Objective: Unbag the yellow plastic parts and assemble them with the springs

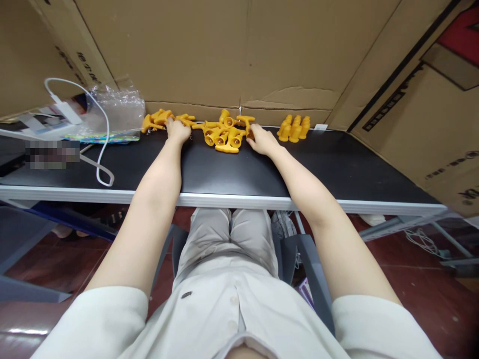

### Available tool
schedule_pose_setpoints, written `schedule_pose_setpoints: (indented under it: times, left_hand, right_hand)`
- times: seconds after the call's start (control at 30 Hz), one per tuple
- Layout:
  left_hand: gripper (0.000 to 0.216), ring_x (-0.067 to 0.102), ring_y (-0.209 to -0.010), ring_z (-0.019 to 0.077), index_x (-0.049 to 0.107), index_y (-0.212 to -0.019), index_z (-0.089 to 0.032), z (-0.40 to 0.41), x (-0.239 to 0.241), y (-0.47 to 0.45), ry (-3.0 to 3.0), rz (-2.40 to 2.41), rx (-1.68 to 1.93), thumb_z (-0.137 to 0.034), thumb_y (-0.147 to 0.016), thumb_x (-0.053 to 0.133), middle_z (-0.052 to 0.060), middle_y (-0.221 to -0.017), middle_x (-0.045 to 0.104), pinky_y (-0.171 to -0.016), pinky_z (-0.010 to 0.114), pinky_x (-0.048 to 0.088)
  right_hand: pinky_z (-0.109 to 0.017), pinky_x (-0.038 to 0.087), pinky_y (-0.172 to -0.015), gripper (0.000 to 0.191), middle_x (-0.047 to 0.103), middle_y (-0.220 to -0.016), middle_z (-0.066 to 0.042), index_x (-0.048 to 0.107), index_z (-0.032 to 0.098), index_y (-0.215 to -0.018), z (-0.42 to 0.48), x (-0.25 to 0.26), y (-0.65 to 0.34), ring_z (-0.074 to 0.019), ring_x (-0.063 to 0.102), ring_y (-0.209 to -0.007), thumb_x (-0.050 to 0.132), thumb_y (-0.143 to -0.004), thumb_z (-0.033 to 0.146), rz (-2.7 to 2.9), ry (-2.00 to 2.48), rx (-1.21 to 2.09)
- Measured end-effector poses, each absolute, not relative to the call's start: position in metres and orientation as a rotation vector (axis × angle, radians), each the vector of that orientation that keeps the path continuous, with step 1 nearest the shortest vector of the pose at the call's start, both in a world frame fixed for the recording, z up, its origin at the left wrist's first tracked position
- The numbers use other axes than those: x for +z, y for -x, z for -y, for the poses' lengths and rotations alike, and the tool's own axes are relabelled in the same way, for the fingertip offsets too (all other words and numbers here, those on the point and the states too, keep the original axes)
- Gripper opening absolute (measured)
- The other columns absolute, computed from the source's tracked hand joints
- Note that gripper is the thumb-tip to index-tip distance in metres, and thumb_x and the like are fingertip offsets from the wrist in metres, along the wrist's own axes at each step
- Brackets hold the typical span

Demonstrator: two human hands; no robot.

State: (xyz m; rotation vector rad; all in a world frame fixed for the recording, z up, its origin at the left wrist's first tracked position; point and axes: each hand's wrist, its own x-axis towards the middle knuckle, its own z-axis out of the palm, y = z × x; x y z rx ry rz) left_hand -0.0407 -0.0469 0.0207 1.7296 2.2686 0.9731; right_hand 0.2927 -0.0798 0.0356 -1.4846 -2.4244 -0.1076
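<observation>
My left hand [178, 131] reaches into a pile of yellow T-shaped handles [162, 117], some with thin metal parts below. Its fingers are bent down among them, and what they grip is hidden. Between my hands lies a second cluster of yellow bell-shaped pieces [221, 138], their hollow ends facing me, mixed with more T-shaped handles [226, 149]. At the right side of that cluster, the thumb and fingers of my right hand [265, 141] close around a yellow bell-shaped piece [250, 134], mostly covered by the hand.
Several yellow bell-shaped pieces [295, 128] stand upright in rows at the right. Clear plastic bag [116, 107], white cable [107, 124] and colourful flat packets [108, 138] lie left. Cardboard walls [239, 55] border the black tabletop [232, 174] behind and at the right.
</observation>
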Motion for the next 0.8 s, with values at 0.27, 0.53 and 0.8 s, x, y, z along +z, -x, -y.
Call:
schedule_pose_setpoints:
  times: [0.27,0.53,0.8]
  left_hand:
    - [0.136,0.039,-0.164,0.0453,0.067,-0.126,-0.006,0.049,0.020,0.040,-1.794,-2.265,0.907,-0.110,-0.064,0.005,0.027,-0.162,0.054,-0.105,0.062,0.030]
    - [0.149,0.039,-0.165,0.0473,0.059,-0.154,-0.003,0.052,0.019,0.040,-1.840,-2.216,0.893,-0.108,-0.055,0.025,0.030,-0.175,0.042,-0.118,0.063,0.037]
    - [0.116,0.040,-0.165,0.0387,0.069,-0.142,-0.008,0.049,0.019,0.044,-1.834,-2.174,0.965,-0.101,-0.080,0.035,0.022,-0.166,0.055,-0.113,0.056,0.033]
  right_hand:
    - [-0.066,0.060,-0.107,0.037,0.066,-0.151,-0.029,0.061,0.015,-0.140,0.061,0.025,-0.301,-0.0449,0.074,-0.128,0.057,-0.106,0.029,2.307,1.553,-0.181]
    - [-0.067,0.063,-0.103,0.034,0.076,-0.131,-0.026,0.064,0.017,-0.137,0.043,0.016,-0.313,-0.0459,0.077,-0.119,0.060,-0.105,0.026,2.181,1.628,-0.156]
    - [-0.060,0.056,-0.111,0.041,0.070,-0.143,-0.026,0.055,0.015,-0.151,0.059,0.033,-0.312,-0.0415,0.072,-0.130,0.046,-0.115,0.031,2.044,1.644,-0.253]
